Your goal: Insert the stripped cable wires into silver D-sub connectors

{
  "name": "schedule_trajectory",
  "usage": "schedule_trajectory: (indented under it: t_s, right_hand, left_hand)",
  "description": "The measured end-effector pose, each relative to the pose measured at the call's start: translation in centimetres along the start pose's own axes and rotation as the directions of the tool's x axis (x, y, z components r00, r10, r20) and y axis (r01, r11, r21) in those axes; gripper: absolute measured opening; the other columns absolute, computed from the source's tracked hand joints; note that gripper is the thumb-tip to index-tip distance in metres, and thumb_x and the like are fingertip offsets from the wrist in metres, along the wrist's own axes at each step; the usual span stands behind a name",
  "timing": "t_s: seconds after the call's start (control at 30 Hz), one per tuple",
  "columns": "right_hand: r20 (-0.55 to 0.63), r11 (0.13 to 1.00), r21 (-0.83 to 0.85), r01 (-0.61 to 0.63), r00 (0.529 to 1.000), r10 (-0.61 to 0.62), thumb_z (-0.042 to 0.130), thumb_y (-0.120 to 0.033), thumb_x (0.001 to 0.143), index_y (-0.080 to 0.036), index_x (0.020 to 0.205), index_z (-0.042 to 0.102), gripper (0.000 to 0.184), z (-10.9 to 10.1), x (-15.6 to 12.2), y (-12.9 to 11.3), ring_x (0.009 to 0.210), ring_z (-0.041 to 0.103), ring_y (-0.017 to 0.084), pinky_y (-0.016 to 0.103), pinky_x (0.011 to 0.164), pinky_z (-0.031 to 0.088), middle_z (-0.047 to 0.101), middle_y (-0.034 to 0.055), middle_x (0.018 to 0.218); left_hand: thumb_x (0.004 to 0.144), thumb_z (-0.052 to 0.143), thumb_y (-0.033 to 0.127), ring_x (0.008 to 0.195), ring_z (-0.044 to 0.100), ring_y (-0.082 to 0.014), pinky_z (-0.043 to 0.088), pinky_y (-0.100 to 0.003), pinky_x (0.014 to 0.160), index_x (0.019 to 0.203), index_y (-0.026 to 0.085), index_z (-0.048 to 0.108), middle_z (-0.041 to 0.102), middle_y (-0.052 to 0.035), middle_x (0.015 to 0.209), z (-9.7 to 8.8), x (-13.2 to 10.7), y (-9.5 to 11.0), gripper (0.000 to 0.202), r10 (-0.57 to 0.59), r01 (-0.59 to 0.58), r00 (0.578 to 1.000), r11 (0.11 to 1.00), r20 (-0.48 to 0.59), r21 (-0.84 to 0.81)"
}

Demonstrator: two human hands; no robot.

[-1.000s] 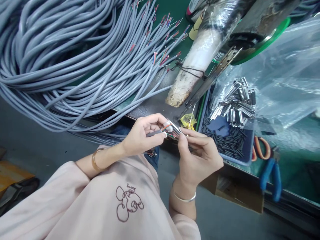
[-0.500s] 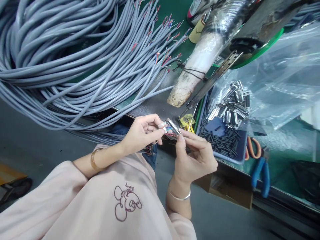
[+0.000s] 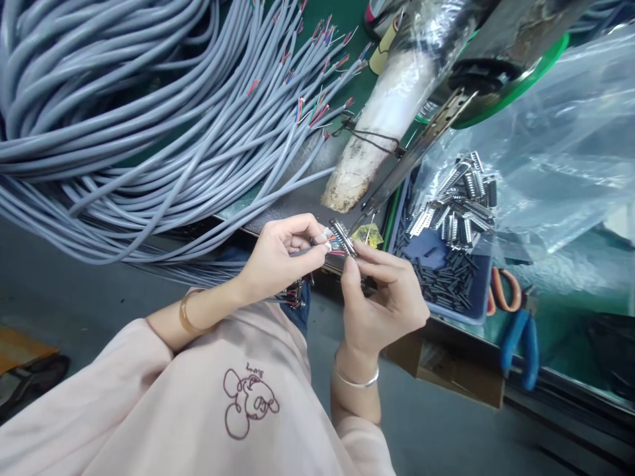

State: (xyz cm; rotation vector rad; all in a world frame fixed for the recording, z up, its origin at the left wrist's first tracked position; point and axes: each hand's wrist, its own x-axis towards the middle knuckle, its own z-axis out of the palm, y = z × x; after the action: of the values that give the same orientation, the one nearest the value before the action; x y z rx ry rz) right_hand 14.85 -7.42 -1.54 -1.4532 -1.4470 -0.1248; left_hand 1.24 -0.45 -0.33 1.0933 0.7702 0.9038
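Observation:
My left hand (image 3: pixel 284 254) is closed in a pinch on a grey cable end with coloured wires (image 3: pixel 333 250) fanning out of it. My right hand (image 3: pixel 384 294) is closed on a small metal multi-pin connector (image 3: pixel 342 237), held right against those wire ends. Both hands meet just in front of the bench edge, over my lap. A big bundle of grey cables (image 3: pixel 149 112) with stripped coloured tips lies across the green bench to the left.
A blue tray (image 3: pixel 446 277) holds black sleeve pieces and a heap of metal connectors (image 3: pixel 461 198). A soldering-iron holder wrapped in white (image 3: pixel 377 139) leans over the bench. Clear plastic bags (image 3: pixel 555 152) lie right. Orange and blue-handled pliers (image 3: pixel 516 324) rest near the edge.
My hands have risen slightly toward the bench edge, and the connector has been turned more upright against the wire ends. The view has shifted a little.

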Motion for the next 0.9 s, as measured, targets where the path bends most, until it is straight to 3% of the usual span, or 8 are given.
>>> schedule_trajectory:
  t_s: [0.33,0.6,0.73,0.9]
  right_hand:
    - [-0.028,0.998,-0.054,0.027,0.999,-0.028,0.079,-0.011,0.083,-0.022,0.087,0.07,0.014,0.1,1.0,-0.2,0.084,0.077,0.016,0.031,0.077,0.064,0.079,-0.0008,0.092]
    - [0.025,0.977,-0.134,0.168,0.986,-0.166,0.076,-0.012,0.085,-0.021,0.086,0.064,0.015,-0.3,0.1,0.3,0.085,0.078,0.015,0.027,0.077,0.063,0.08,0.0021,0.099]
    - [0.029,0.986,-0.119,0.119,0.993,-0.116,0.077,-0.011,0.085,-0.021,0.089,0.066,0.015,-0.6,0.0,0.1,0.088,0.078,0.015,0.027,0.08,0.063,0.08,0.0014,0.098]
    - [-0.02,0.999,-0.015,-0.041,0.999,0.041,0.073,-0.016,0.089,-0.021,0.094,0.068,0.008,-1.9,-1.0,0.4,0.076,0.076,0.015,0.027,0.068,0.063,0.078,0.0002,0.091]
  left_hand:
    - [0.074,0.069,0.017,0.059,0.054,-0.0063,0.046,-0.017,0.052,0.071,0.016,0.059,0.062,-0.0001,0.073,0.2,0.4,0.2,0.01,0.125,-0.122,0.992,0.989,-0.022,0.08]
    - [0.072,0.07,0.017,0.052,0.045,-0.0034,0.037,-0.017,0.045,0.071,0.016,0.058,0.06,0.0002,0.074,-0.4,0.4,0.3,0.013,-0.03,0.028,0.999,0.996,0.03,0.083]
    - [0.073,0.072,0.016,0.046,0.042,-0.0019,0.034,-0.016,0.043,0.077,0.017,0.056,0.055,0.0049,0.066,-0.3,0.2,0.2,0.016,-0.047,0.048,0.998,0.999,0.047,-0.009]
    - [0.077,0.071,0.019,0.041,0.044,-0.002,0.034,-0.015,0.041,0.082,0.018,0.053,0.053,0.0086,0.06,-0.3,-0.5,-0.3,0.019,-0.106,0.119,0.991,0.978,0.082,-0.171]
